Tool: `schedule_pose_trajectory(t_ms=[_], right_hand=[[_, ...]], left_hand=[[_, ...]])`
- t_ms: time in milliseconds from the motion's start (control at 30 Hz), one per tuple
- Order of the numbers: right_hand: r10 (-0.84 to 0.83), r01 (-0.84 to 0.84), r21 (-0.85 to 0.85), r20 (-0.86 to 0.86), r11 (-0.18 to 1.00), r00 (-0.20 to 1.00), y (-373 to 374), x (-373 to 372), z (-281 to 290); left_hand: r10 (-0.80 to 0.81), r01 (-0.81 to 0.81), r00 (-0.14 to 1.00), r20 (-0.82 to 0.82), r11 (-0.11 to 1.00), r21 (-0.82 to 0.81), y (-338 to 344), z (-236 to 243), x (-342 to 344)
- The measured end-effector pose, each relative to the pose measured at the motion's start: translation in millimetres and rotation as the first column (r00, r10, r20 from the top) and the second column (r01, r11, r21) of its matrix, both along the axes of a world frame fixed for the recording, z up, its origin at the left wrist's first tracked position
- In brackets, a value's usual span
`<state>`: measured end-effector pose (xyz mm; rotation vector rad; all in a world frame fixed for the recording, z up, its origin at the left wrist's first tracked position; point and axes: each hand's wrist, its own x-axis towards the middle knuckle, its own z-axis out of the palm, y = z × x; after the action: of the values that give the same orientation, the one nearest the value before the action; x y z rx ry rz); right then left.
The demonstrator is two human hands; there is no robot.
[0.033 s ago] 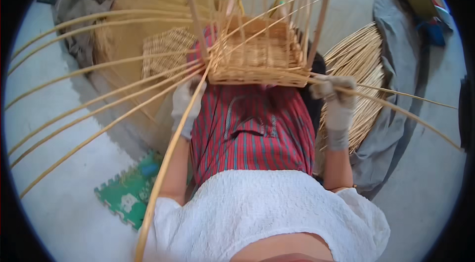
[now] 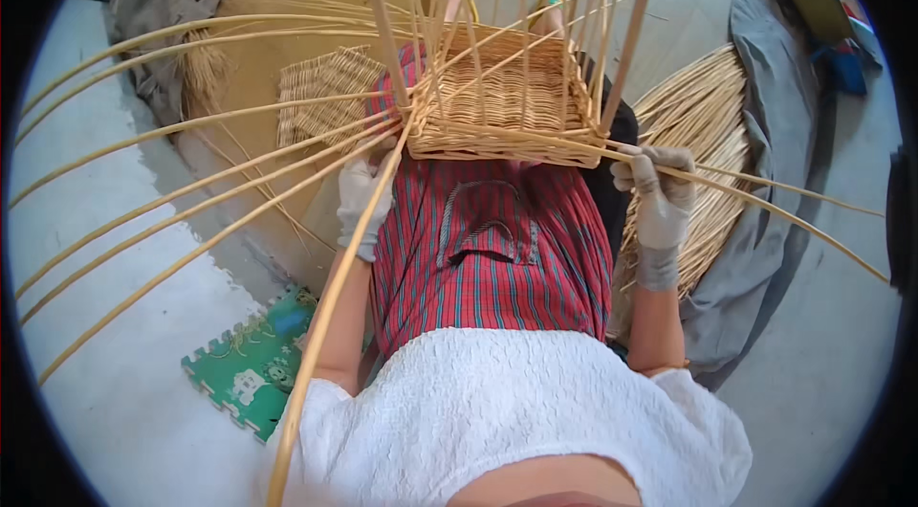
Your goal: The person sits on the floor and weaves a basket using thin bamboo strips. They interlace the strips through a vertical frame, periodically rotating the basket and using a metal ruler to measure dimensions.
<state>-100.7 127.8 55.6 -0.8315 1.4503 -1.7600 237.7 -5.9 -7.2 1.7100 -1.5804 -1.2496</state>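
Note:
A half-woven wicker basket (image 2: 507,143) rests over my lap, with upright stakes rising from its walls. Long willow rods (image 2: 191,128) fan out to the left from its near left corner, and one thick rod (image 2: 330,311) runs down toward me. My left hand (image 2: 363,204), in a pale glove, is closed at that corner; the rods cover its fingertips, so I cannot make out what it grips. At the near right corner my gloved right hand (image 2: 662,206) pinches a willow rod (image 2: 784,220) that leaves the basket's rim and sticks out to the right.
A thick bundle of willow rods (image 2: 703,124) lies on grey cloth (image 2: 779,143) at the right. To the left are a woven wicker panel (image 2: 320,91) and a green foam mat (image 2: 244,375). Boxes and other items (image 2: 818,5) stand at the far right.
The basket has shifted slightly to the right, and its inside shows more. My right hand has moved a little to the right along with it.

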Motion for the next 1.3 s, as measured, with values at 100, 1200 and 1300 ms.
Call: schedule_pose_trajectory(t_ms=[100, 1200, 1300], right_hand=[[-0.025, 0.019, 0.114, 0.053, 0.993, 0.998, 6, 9, -32], [0.203, -0.27, 0.313, 0.229, 0.911, 0.952, -4, -9, -41], [0.253, -0.318, 0.317, 0.227, 0.894, 0.94, -3, -2, -33]], left_hand=[[0.109, -0.087, 0.987, -0.115, 0.979, 0.184, 0, 1, -14], [0.076, -0.007, 0.945, -0.319, 0.978, 0.211, -30, -55, 12], [-0.022, 0.059, 0.991, -0.135, 0.959, 0.279, -44, -52, 19]])
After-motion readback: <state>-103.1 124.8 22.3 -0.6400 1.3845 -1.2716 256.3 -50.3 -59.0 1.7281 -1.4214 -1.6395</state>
